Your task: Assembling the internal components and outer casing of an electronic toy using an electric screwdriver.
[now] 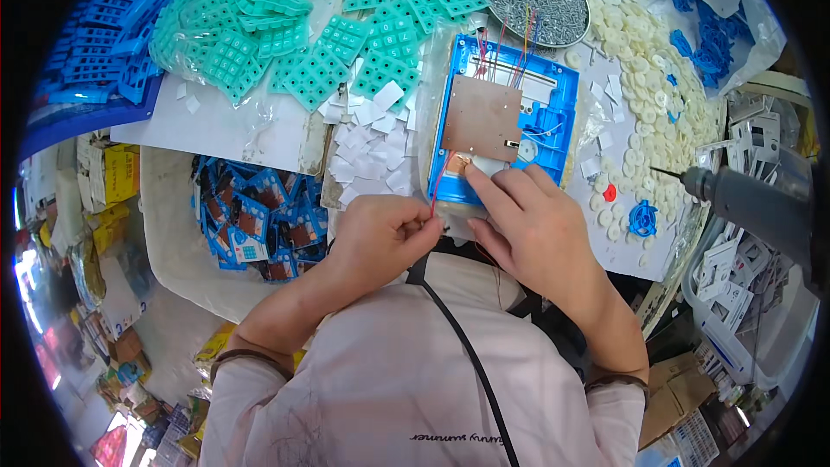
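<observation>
While the left hand's fingers are clamped on a red wire, the right hand's stand apart, index tip at the near edge of the board. The case lies just ahead, by the desk's near edge, its long axis running away from the person; the right hand, nearer, overlaps its near end. It is blue and open, the board plain brown.
</observation>
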Motion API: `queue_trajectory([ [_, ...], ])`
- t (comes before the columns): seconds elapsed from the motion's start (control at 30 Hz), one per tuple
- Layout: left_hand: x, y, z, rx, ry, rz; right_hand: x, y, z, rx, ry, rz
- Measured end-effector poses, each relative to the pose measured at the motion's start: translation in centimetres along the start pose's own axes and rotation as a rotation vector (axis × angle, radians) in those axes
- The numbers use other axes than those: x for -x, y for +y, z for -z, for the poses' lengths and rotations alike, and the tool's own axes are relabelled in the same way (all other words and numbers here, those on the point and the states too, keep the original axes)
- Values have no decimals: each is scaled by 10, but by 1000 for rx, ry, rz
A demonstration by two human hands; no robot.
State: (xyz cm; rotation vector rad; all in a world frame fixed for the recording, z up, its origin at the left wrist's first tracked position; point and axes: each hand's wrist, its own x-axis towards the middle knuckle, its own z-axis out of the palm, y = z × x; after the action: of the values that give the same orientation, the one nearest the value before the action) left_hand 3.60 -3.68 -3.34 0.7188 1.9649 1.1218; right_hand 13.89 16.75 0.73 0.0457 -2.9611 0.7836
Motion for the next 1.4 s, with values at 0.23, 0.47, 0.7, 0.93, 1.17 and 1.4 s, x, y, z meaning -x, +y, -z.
queue_trajectory([
  [0.23, -26, 45, 13, 538, -301, 340, 32, 20, 20, 90, 56, 45],
  [0.47, -41, 64, -12, 712, -352, 474, 42, 23, 43, 32, 203, -146],
  [0.7, -40, 67, -9, 595, -369, 442, 45, 20, 2, -299, 358, -150],
  [0.93, -51, 58, -15, -414, 34, -759, 45, 29, 14, -475, 208, -331],
  [1.17, -58, 34, -24, -492, -24, -834, 36, 39, 20, -370, 108, -223],
  [1.4, -58, 30, -22, -521, -24, -886, 51, 50, 3, -95, 171, 215],
])
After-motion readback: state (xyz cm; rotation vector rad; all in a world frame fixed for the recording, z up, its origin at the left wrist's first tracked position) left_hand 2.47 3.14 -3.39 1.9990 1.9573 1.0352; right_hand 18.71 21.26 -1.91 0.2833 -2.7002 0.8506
